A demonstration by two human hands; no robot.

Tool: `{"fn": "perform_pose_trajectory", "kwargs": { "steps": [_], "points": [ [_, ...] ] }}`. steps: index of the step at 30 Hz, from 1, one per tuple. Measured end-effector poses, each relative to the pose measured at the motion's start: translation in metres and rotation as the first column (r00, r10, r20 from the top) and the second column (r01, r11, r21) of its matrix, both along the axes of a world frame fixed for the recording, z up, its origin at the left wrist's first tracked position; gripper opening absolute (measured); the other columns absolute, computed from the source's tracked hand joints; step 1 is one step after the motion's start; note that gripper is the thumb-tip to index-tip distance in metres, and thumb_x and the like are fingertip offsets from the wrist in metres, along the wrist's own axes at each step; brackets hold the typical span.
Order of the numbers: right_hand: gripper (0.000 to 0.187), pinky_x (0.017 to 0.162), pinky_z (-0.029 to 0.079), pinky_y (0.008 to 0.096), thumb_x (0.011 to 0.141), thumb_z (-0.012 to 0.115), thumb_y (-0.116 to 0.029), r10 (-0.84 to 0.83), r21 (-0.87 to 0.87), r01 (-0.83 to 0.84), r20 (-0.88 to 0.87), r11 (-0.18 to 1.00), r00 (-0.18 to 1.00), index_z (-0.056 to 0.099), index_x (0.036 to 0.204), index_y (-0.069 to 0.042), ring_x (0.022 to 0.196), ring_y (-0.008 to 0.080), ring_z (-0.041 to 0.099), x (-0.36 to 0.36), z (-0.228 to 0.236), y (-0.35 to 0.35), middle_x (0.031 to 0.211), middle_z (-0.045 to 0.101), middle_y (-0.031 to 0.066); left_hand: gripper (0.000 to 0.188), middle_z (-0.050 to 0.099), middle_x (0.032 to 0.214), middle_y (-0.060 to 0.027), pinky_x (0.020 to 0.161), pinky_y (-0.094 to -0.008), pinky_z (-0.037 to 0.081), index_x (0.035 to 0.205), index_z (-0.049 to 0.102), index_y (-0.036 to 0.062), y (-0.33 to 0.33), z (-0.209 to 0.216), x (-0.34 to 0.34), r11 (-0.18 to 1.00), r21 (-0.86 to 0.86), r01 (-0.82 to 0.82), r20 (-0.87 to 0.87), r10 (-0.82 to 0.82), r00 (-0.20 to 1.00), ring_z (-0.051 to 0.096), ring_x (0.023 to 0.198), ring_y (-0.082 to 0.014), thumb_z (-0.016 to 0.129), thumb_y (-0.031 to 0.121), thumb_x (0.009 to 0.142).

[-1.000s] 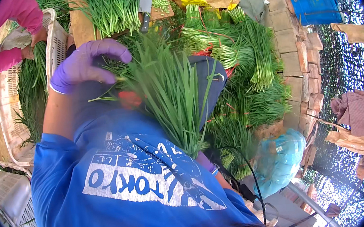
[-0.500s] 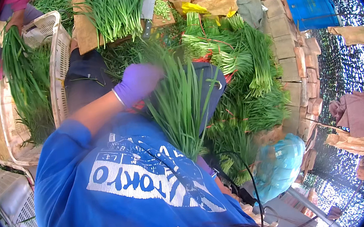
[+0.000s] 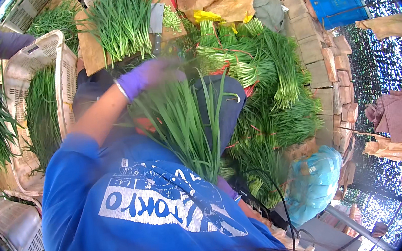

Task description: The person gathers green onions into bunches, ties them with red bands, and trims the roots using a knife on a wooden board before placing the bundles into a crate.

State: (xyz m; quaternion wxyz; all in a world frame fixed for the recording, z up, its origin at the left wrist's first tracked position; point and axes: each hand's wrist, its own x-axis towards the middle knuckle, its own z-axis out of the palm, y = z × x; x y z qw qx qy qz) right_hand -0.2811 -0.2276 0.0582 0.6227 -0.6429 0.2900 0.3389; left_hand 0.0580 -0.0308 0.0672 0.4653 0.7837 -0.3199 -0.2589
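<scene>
Reaching across, the left hand [image 3: 148, 74], gloved and blurred, brushes the tips of a bunch of chives [image 3: 186, 127]; its grip is unclear. The right hand is hidden. Limp and light, the bunch seems best gripped near its base.

Wooden board [image 3: 89, 54], top centre: loose chives [image 3: 122, 18], cleaver [image 3: 156, 24]. Ground, centre right: bundled chives [image 3: 275, 77].
</scene>
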Motion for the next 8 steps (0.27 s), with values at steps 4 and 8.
{"fn": "perform_pose_trajectory", "kwargs": {
  "steps": [4,8],
  "points": [
    [0.046,0.087,0.041,0.0299,0.073,0.069,-0.016,0.024,-0.063,-0.017,0.108,0.998,0.994,0.051,0.113,-0.003,0.098,0.0179,0.055,-0.014,-0.012,0.0,0.107,0.059,0.0103,0.034,0.063,0.074,-0.0117,0.067,-0.0343,0.045,0.071,0.062,0.0017,-0.021,-0.018,-0.019,0.961,0.273,-0.045,0.262,-0.029,0.965,0.058,0.067,-0.0236,0.06,0.035,0.077],
    [0.057,0.089,0.039,0.0296,0.073,0.069,-0.02,0.113,0.0,-0.115,0.188,0.993,0.976,0.043,0.121,-0.003,0.103,0.0176,0.053,-0.017,-0.031,-0.001,0.113,0.055,0.0125,0.03,0.063,0.073,-0.0114,0.067,-0.0314,0.046,0.072,0.064,0.0023,-0.029,-0.083,-0.028,0.878,-0.078,-0.473,0.067,0.478,0.876,0.058,0.065,-0.0231,0.059,0.032,0.076]
  ]
}}
